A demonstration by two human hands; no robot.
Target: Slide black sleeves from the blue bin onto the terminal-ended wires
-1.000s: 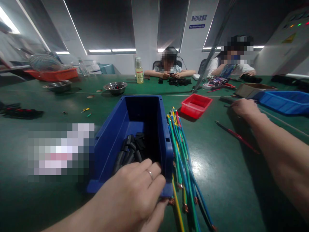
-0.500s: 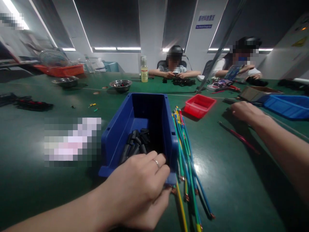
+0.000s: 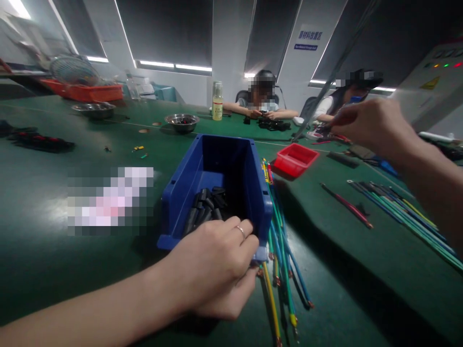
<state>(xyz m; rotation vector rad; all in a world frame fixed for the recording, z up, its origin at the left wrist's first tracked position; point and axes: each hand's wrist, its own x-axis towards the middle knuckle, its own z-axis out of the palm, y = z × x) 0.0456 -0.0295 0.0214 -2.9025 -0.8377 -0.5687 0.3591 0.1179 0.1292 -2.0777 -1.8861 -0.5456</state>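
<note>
My left hand [image 3: 220, 260] is wrapped over the front edge of a dark blue plastic bin [image 3: 172, 197], fingers inside and thumb below. Short black sleeves [image 3: 202, 206] lie in a heap in the bin, partly behind my knuckles. Up at the right, my right hand [image 3: 372, 124] is raised above the table with its fingers pinched together. What sits between those fingertips, if anything, I cannot make out. Against the bin's right side lies a bundle of green, blue and yellow cables [image 3: 287, 270] with copper ends.
A red tray [image 3: 294, 166] stands right of the bin. Further right lie a red and black cable [image 3: 349, 207] and another cable bundle [image 3: 408, 219]. Behind are a metal bowl [image 3: 182, 126], a bottle [image 3: 217, 103] and an orange basket [image 3: 87, 92]. Two people sit across the table.
My right hand has lifted from beside the cardboard box at the right and now hangs higher above the table. The left hand keeps its hold on the bin. The view has shifted slightly.
</note>
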